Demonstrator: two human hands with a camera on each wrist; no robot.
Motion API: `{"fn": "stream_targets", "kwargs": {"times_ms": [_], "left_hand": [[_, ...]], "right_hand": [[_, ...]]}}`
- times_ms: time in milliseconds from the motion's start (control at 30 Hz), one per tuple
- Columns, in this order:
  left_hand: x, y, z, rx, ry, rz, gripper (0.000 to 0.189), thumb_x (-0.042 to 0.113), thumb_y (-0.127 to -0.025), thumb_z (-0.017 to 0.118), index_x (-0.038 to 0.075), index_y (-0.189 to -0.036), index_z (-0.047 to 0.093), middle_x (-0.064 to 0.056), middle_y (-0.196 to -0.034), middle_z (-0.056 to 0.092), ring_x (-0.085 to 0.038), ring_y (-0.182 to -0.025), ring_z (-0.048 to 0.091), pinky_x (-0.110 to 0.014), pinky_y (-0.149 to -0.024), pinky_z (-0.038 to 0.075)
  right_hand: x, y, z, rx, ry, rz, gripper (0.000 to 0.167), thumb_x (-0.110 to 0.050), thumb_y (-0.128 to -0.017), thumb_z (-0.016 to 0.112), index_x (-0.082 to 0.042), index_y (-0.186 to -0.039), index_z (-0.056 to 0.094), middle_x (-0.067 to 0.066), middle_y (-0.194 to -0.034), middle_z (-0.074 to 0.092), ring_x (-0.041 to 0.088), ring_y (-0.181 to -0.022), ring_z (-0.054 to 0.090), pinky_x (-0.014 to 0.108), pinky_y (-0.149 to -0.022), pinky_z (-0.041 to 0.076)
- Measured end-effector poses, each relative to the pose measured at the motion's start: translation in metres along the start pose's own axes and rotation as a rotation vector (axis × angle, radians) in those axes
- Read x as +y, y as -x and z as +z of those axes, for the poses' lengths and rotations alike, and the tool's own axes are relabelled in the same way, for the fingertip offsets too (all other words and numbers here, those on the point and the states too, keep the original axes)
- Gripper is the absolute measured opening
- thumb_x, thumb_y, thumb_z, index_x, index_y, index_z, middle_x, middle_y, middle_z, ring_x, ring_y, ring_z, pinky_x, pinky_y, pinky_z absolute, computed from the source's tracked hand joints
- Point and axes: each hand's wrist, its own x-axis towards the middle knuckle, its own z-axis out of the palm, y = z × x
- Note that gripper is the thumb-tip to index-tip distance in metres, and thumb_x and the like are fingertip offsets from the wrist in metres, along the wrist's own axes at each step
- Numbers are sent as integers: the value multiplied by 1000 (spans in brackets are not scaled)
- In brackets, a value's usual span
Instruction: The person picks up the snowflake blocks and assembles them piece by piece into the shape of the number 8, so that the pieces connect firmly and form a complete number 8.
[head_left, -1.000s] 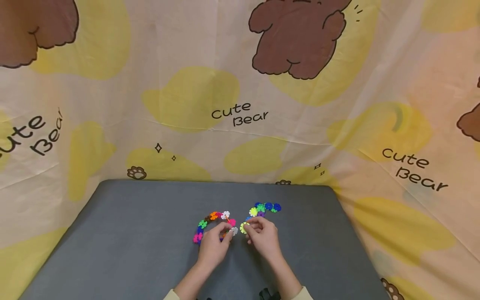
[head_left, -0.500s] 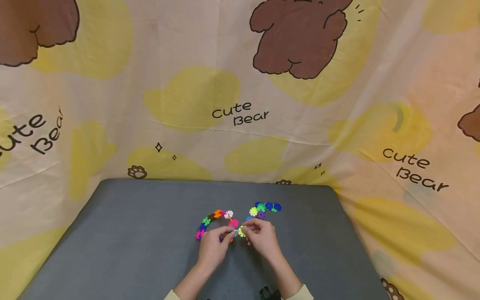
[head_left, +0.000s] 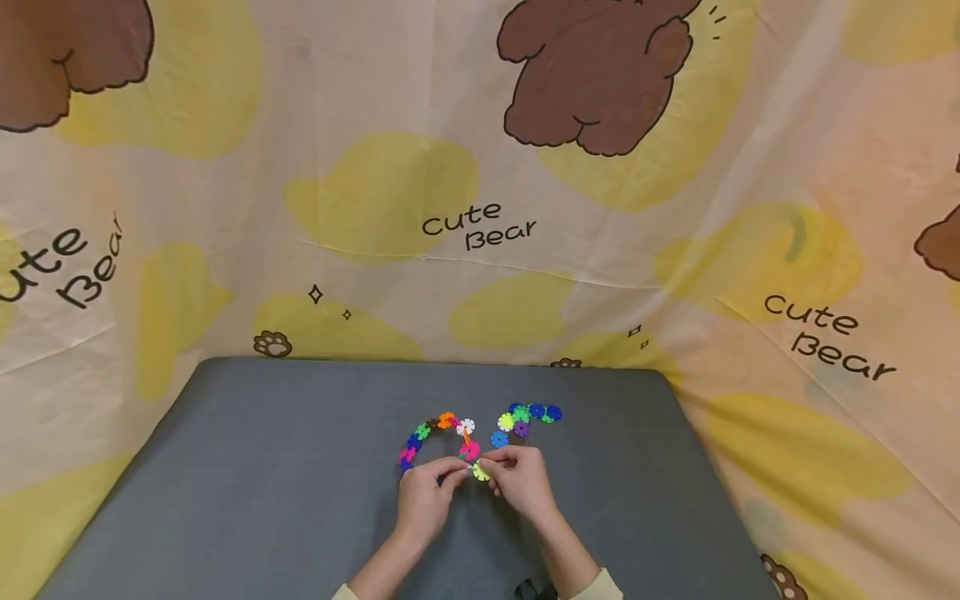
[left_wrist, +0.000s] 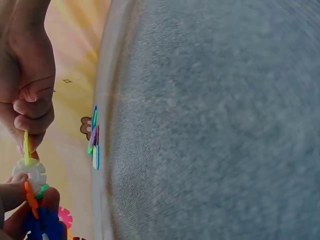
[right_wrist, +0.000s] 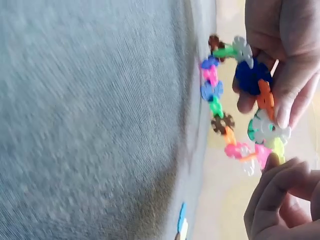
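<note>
- Watching through the head camera, I see the left hand (head_left: 426, 500) and the right hand (head_left: 525, 483) close together over the gray tabletop (head_left: 262, 467).
- My right fingers pinch a yellow notched disc (head_left: 481, 472) between thumb and fingertips.
- My left fingers pinch a white notched disc (right_wrist: 270, 127), the thumb pressing near its edge.
- Both wrist views show me the yellow disc edge-on, meeting the white disc's rim; I cannot tell how deeply they interlock.
- From the white disc, an orange disc (right_wrist: 266, 97) and a dark blue disc (right_wrist: 250, 77) lead into a multicolored chain (head_left: 423, 430), which curves beyond the left hand in a loop.
- Beyond the right hand, I find more discs on the tabletop: light blue (head_left: 499, 439), purple (head_left: 521, 429), green (head_left: 521, 413) and others, near one another.
- Behind the tabletop hangs a bear-print cloth (head_left: 375, 200).
- A black object (head_left: 534, 590) sits at the near edge of my view, partly cropped.
</note>
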Motion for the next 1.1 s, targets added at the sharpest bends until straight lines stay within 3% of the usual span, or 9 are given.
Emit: {"fn": "stream_targets", "kwargs": {"times_ms": [333,467,633,767,967,1100], "left_hand": [[-1,2,2,6,1,-12,6,11,-83,82,16,-86,81,5,-88,78,-9,-80,73,-24,-66,57],[0,-1,1,-11,-42,-48,5,15,-84,82,16,-89,80,6,-86,77,-7,-76,70,-25,-66,55],[1,-3,2,13,-92,-61,6,14,-86,81,15,-91,78,3,-91,77,-16,-86,72,-37,-76,57],[4,-4,0,-1,-69,-162,16,10,-88,77,16,-103,75,-3,-103,71,-25,-94,69,-44,-82,54],[12,-9,-8,-168,27,-354,52,10,-89,74,19,-139,61,-18,-125,52,-32,-105,59,-52,-86,53],[15,-9,-12,-258,-25,-422,59,14,-86,75,22,-142,59,-22,-130,48,-37,-108,59,-61,-85,48]], "right_hand": [[4,3,9,46,-55,43,12,-13,-88,78,-1,-92,77,7,-69,67,11,-53,55,24,-50,51],[9,-1,9,20,-83,16,22,-19,-92,75,0,-103,76,13,-70,69,10,-51,55,27,-50,52],[15,-10,-1,-7,-83,-28,33,-23,-99,67,4,-119,69,17,-77,71,11,-52,60,29,-52,55],[18,-20,-17,21,-34,-15,28,-16,-100,65,4,-117,69,21,-92,74,15,-62,65,26,-56,54],[32,-41,-43,130,80,-3,20,-12,-97,68,2,-111,73,18,-92,75,19,-69,67,28,-62,55],[45,-51,-54,203,198,6,18,-13,-96,69,-1,-107,75,10,-89,75,17,-72,66,29,-64,55]]}}
